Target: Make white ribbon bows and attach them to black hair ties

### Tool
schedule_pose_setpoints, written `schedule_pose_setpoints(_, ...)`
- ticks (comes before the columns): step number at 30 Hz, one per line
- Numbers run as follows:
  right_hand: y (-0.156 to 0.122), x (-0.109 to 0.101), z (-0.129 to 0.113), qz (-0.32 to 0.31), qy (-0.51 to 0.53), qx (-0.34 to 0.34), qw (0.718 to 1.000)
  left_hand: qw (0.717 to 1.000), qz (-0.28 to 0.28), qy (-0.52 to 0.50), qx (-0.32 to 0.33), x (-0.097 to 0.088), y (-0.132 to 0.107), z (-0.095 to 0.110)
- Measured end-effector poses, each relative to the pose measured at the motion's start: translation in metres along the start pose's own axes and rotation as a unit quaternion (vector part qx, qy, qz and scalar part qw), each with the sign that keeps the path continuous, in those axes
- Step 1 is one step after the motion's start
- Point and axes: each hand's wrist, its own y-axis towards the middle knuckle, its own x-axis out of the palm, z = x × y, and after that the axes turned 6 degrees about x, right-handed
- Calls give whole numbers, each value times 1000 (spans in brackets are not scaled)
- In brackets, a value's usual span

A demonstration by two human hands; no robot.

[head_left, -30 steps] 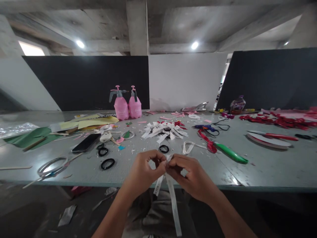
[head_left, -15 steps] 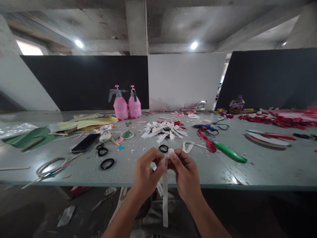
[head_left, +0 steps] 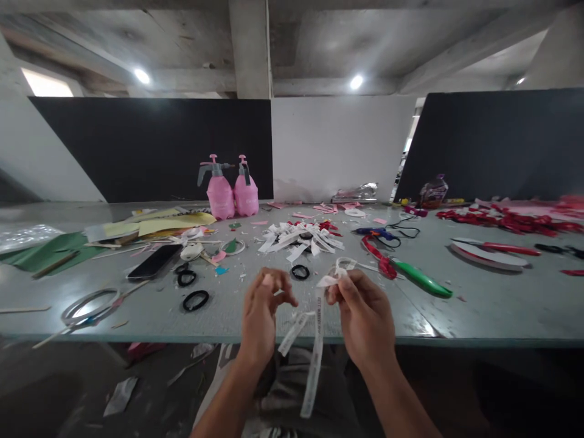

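My right hand (head_left: 365, 313) pinches a white ribbon (head_left: 314, 353) near its top. One long tail with dark printed letters hangs below the table edge, and a shorter printed piece slants off to the left; whether the two are joined is hard to see. My left hand (head_left: 261, 307) is raised beside it, fingers bent and apart, holding nothing. Just beyond the hands lies a black ring-shaped band (head_left: 300, 272). Behind that, a pile of white ribbon bows (head_left: 301, 237) rests on the table.
On the right lie a red ribbon (head_left: 387, 266), a green-handled tool (head_left: 422, 280), a blue glue gun (head_left: 374, 232) and a white ribbon roll (head_left: 488, 258). To the left are a phone (head_left: 154, 263) and another black band (head_left: 196, 300). Pink spray bottles (head_left: 220, 196) stand behind.
My left hand has let go of the ribbon and moved left. My right hand has shifted right with the ribbon, whose printed tails now hang apart.
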Motion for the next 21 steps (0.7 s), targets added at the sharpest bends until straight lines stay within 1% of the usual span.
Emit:
schedule_pose_setpoints(3,5,-4,-4,-40,-42,29,998,987,-116,108,20,4,-2,3)
schedule_pose_setpoints(5,6,-3,-5,-64,-49,46,996,975,-173,139,10,7,-5,3)
schedule_pose_setpoints(7,6,-2,-5,-80,-50,54,994,972,-194,133,-9,8,-7,2)
schedule_pose_setpoints(9,7,-1,-5,-90,-61,57,992,975,-194,98,-36,8,-10,1)
schedule_pose_setpoints(11,8,-3,-7,-98,-114,42,988,979,-187,54,-65,7,-12,1)
schedule_pose_setpoints(12,8,-5,-9,-88,-159,18,983,980,-179,39,-78,7,-12,1)
schedule_pose_setpoints(14,7,-9,-18,-33,-264,-68,962,982,-159,24,-97,7,-13,4)
schedule_pose_setpoints(15,5,-11,-24,-6,-311,-119,943,983,-150,23,-103,7,-13,6)
schedule_pose_setpoints(16,4,-12,-30,7,-349,-165,923,984,-143,24,-108,8,-13,8)
schedule_pose_setpoints(17,2,-14,-37,-7,-378,-199,904,984,-138,26,-112,8,-13,9)
schedule_pose_setpoints(18,0,-14,-44,-47,-402,-222,887,984,-137,28,-112,7,-13,10)
schedule_pose_setpoints(19,-2,-14,-51,-100,-422,-234,870,983,-140,30,-111,7,-13,11)
schedule_pose_setpoints(21,-3,-12,-60,-186,-451,-247,837,983,-147,37,-101,6,-14,12)
